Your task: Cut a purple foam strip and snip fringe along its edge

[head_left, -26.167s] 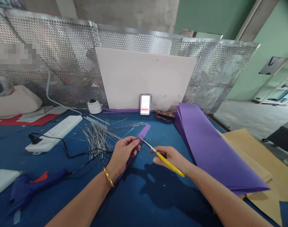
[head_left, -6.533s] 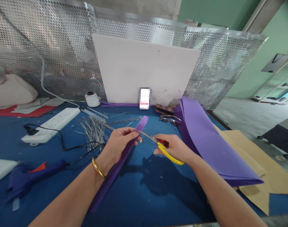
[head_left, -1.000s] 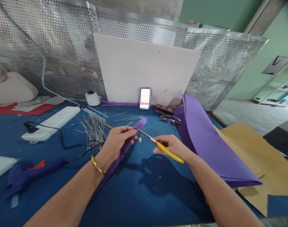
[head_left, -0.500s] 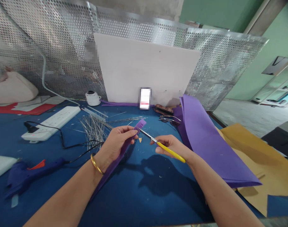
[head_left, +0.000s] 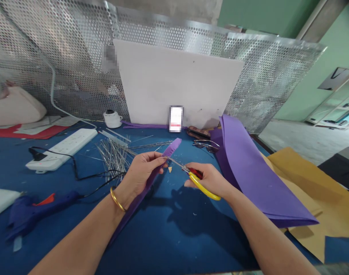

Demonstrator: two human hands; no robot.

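Observation:
My left hand (head_left: 147,168) pinches a long purple strip (head_left: 172,148), whose top end pokes out past the fingertips with small cuts along one edge. The strip's lower part runs down beside my left wrist. In my right hand (head_left: 205,177) are pliers-like scissors (head_left: 201,187) with yellow and red handles, gripped by thumb and fingers. Their thin metal blades reach the strip's edge right at my left fingertips. Whether the blades are parted there is too small to tell. A tiny tan scrap (head_left: 170,169) lies on the blue table just beyond.
Thin metal wires (head_left: 114,154) lie left of my hands. Farther left are a white power strip (head_left: 62,151) and a blue glue gun (head_left: 42,210). Large purple sheets (head_left: 254,172) and yellow-brown sheets (head_left: 311,191) are at right. A phone (head_left: 176,119) and glasses (head_left: 205,146) stand behind.
More of the purple strip now extends past my left fingers. The scissors' handles have spread and turned slightly, so the red one shows. My left hand stays nearly in place.

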